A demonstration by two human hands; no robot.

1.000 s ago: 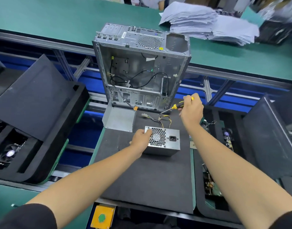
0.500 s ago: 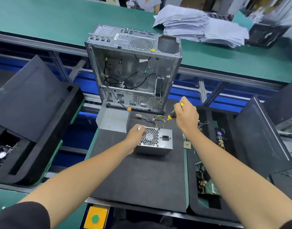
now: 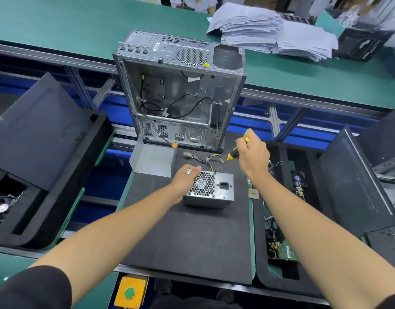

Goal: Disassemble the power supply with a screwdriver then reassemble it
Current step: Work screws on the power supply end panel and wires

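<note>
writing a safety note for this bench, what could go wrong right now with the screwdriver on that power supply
1. The screwdriver meets the power supply at a slant near its top edge, so the tip may slip off the screw and strip it.
2. The left hand braces the box close to that tip; a slip could jab the fingers.
3. The loose cables lie just behind the tip and might get nicked.
</note>
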